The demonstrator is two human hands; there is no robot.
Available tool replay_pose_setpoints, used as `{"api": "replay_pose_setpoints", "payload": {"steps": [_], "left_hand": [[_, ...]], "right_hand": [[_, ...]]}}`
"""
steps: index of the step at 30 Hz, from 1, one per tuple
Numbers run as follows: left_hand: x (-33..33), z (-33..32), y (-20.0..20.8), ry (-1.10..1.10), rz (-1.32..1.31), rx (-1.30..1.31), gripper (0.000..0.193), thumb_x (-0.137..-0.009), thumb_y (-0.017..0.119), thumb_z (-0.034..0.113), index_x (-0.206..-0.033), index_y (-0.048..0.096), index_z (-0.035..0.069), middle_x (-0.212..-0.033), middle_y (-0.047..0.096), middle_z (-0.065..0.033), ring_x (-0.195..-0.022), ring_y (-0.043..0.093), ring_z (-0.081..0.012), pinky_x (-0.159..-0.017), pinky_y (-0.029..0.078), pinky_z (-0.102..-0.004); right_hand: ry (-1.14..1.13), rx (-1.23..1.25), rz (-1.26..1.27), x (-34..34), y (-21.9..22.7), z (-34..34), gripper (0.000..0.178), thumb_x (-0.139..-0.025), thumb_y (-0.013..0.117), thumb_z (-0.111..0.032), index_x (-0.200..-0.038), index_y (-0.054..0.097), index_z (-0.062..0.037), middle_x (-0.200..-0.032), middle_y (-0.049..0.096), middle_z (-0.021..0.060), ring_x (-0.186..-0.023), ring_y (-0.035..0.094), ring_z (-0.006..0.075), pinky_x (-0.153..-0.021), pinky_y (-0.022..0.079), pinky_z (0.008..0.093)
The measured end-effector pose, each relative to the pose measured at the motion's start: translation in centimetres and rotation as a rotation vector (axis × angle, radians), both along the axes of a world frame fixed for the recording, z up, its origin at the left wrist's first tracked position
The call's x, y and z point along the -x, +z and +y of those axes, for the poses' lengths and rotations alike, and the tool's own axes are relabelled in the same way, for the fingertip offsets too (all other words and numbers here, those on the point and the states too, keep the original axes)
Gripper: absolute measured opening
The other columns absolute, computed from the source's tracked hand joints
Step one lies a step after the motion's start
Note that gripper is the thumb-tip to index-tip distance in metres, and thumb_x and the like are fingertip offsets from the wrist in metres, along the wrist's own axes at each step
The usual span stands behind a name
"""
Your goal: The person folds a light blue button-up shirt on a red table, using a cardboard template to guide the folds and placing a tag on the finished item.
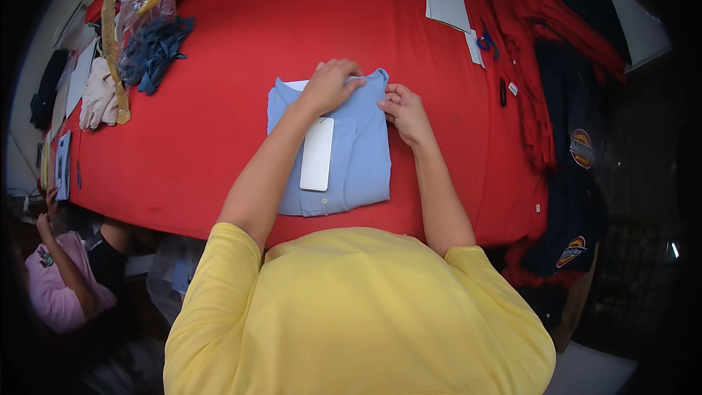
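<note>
A light blue shirt [362,150], folded into a neat rectangle, lies before me on the red-covered table [219,51]. A blank-looking white hang tag [316,157] rests on its front above a small button. White card or paper shows at its far left edge. My left hand [331,86] lies over the shirt's far edge, its fingers bent toward the right and pressing on the fabric. At the far right corner, my right hand [404,111] pinches the shirt's side edge between thumb and fingers.
Dark blue cloth strips [152,51], clear plastic and a pale glove [99,95] lie at the left. White cards [447,6] and blue-handled scissors [488,45] lie at the far right, beside red garments [519,80] and dark clothing. A person in pink [62,281] sits at lower left.
</note>
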State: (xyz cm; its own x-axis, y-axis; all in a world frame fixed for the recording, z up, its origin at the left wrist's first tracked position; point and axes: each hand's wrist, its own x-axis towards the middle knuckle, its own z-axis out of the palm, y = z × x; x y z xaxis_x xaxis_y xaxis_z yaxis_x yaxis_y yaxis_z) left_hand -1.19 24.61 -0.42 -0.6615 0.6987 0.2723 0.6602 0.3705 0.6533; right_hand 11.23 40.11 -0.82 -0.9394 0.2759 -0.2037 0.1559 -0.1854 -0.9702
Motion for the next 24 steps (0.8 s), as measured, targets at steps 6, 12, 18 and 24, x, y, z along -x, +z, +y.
{"api": "replay_pose_setpoints", "payload": {"steps": [6, 12, 18, 24], "left_hand": [[-0.3, 0.8, -0.1, 0.039, -0.030, 0.128, 0.054, -0.072, 0.076, 0.045, -0.105, 0.061, 0.004, -0.099, 0.067, -0.0146, -0.102, 0.060, -0.0316, -0.088, 0.046, -0.0409], [0.1, -0.1, -1.9, 0.106, 0.088, 0.119, 0.052, -0.073, 0.077, 0.045, -0.099, 0.058, 0.003, -0.099, 0.067, -0.0163, -0.095, 0.063, -0.0338, -0.080, 0.050, -0.0418], [0.5, 1.0, -2.2, 0.094, 0.121, 0.057, 0.049, -0.074, 0.075, 0.045, -0.095, 0.061, 0.003, -0.094, 0.068, -0.0167, -0.091, 0.065, -0.0341, -0.077, 0.051, -0.0417], [0.6, 1.1, -2.8, 0.102, 0.077, 0.027, 0.048, -0.076, 0.073, 0.046, -0.096, 0.062, 0.004, -0.095, 0.068, -0.0161, -0.092, 0.065, -0.0332, -0.078, 0.051, -0.0415]], "right_hand": [[-0.108, -0.041, 0.046, 1.2, -2.6, -0.4, 0.037, -0.092, 0.053, -0.001, -0.128, 0.045, 0.0062, -0.108, 0.062, 0.0116, -0.095, 0.061, 0.0171, -0.082, 0.050, 0.0281], [-0.091, -1.288, 0.148, -4.4, 0.4, -7.0, 0.053, -0.090, 0.059, -0.014, -0.136, 0.041, 0.0032, -0.142, 0.038, 0.0237, -0.131, 0.037, 0.0372, -0.108, 0.030, 0.0475], [0.047, -1.426, 0.182, -8.3, -2.5, -10.1, 0.061, -0.086, 0.063, -0.027, -0.136, 0.042, 0.0014, -0.147, 0.032, 0.0224, -0.138, 0.026, 0.0395, -0.112, 0.018, 0.0559], [-0.283, -0.848, 0.156, -11.2, -3.1, -7.7, 0.044, -0.087, 0.063, -0.013, -0.126, 0.050, 0.0013, -0.122, 0.052, 0.0163, -0.112, 0.049, 0.0272, -0.098, 0.039, 0.0383]]}}
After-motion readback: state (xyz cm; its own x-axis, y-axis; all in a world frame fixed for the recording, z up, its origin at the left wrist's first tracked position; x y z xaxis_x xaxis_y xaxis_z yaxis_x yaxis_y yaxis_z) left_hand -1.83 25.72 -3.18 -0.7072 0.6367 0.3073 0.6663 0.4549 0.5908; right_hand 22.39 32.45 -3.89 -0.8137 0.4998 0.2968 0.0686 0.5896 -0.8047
